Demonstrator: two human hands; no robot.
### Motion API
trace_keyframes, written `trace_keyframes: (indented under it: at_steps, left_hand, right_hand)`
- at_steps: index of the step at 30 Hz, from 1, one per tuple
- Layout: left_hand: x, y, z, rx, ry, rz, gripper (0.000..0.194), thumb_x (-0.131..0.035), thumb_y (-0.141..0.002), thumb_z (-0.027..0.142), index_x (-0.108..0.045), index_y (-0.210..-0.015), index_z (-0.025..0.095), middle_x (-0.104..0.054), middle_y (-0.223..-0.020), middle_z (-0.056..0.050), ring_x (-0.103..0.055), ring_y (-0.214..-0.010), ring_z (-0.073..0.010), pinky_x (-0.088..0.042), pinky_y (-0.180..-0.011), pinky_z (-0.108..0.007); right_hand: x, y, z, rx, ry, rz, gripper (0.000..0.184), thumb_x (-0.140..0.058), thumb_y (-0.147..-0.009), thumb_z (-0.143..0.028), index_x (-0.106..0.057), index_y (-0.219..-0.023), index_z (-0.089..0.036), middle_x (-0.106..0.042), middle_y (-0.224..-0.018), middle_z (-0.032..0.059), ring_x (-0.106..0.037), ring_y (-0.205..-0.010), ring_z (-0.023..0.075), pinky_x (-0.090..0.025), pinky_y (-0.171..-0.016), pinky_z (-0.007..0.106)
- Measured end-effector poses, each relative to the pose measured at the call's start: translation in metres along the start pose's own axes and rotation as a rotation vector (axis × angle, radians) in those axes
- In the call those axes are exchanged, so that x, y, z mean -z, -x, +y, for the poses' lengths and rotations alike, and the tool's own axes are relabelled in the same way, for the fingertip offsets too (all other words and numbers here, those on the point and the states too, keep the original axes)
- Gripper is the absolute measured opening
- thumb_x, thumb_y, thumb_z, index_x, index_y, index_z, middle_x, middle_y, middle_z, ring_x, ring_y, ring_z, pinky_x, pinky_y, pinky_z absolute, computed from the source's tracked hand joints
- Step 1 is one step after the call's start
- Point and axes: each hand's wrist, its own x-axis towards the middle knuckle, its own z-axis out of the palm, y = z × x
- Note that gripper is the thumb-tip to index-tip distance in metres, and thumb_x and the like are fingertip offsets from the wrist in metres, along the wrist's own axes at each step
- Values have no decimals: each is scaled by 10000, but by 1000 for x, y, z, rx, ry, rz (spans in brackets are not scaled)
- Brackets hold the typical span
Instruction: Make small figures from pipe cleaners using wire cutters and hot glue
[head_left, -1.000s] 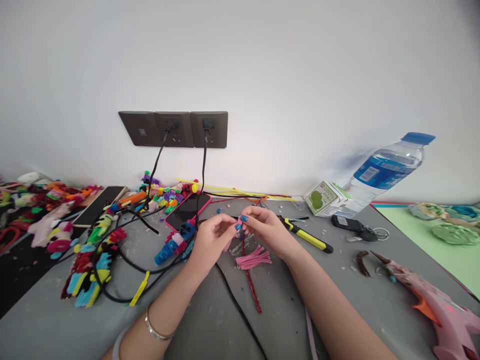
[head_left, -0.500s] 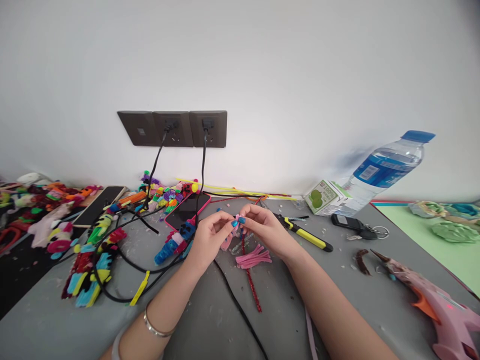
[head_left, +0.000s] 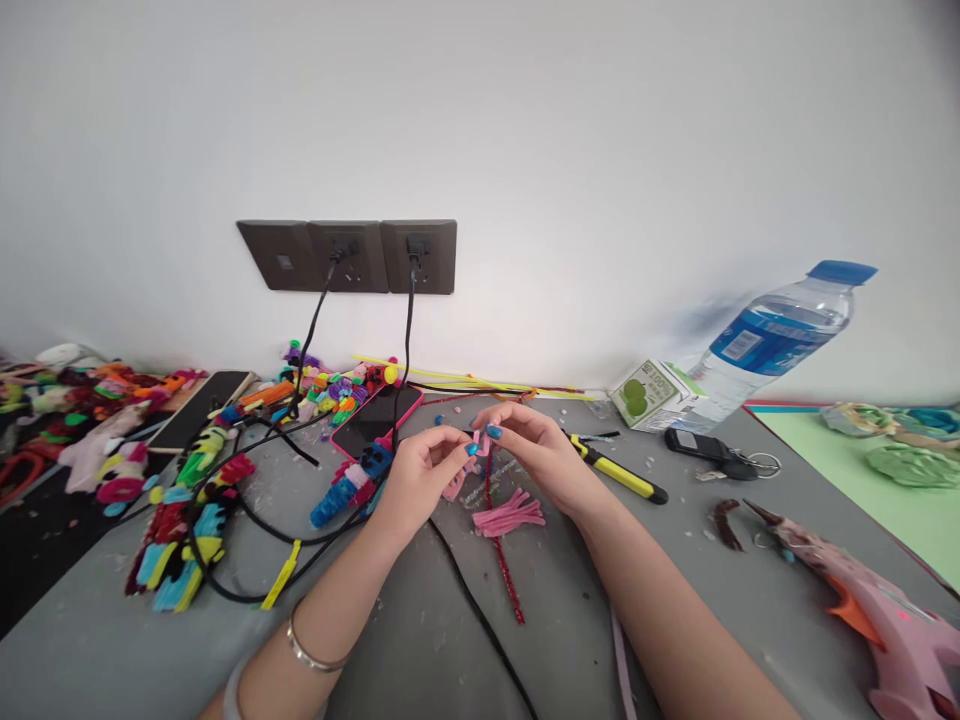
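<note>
A small bent piece of pink pipe cleaner (head_left: 482, 440) is pinched between my two hands at mid-table. My left hand (head_left: 427, 475) grips its left side with thumb and fingertips. On the other side my right hand (head_left: 536, 450) holds it the same way. Just below lies a bundle of short pink pipe cleaners (head_left: 508, 514), across a red glittery stem (head_left: 508, 580). Another pink piece (head_left: 454, 486) shows partly behind my left fingers. To the right of my right hand is a tool with a yellow and black handle (head_left: 615, 468), its head hidden by that hand.
At right lie a pink glue gun (head_left: 862, 600) and keys (head_left: 731, 462), with a water bottle (head_left: 780, 330) and small box (head_left: 652, 393) behind. Black cables (head_left: 480, 610) cross the table. Colourful pipe-cleaner figures (head_left: 184, 520) and two phones (head_left: 375, 420) sit at left.
My fingertips have shifted slightly apart, so more of the bent pink piece shows between them. My right hand has moved a little to the right. The things on the table stay put.
</note>
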Motion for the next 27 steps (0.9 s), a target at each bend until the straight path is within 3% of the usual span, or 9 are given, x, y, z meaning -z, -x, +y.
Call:
trace_keyframes:
  at_steps: [6,18,27]
  left_hand:
    - [-4,1,-1,31,17,6,368,-689,-800,520,-646,-820,155,-591,-684,-2,-446,-468,-75,-368,-420,-209]
    - [-6,4,5,-10,-27,22,350,-663,-833,497,-623,-788,153,-549,-628,13,-413,-467,-73,-319,-438,-218]
    - [-6,4,5,27,1,-36,361,-682,-815,494,-616,-807,139,-521,-626,25,-408,-492,-71,-322,-465,-215]
  right_hand:
    - [1,0,1,-73,9,-28,227,-756,-812,-415,-683,-823,-200,-637,-820,19,-567,-769,154,-473,-763,291]
    - [2,0,2,-102,-32,-89,203,-740,-836,-388,-685,-829,-193,-640,-833,10,-569,-779,141,-447,-765,282]
    - [6,-1,5,-115,-76,-93,203,-793,-778,-377,-714,-800,-192,-666,-826,13,-584,-757,144,-445,-740,289]
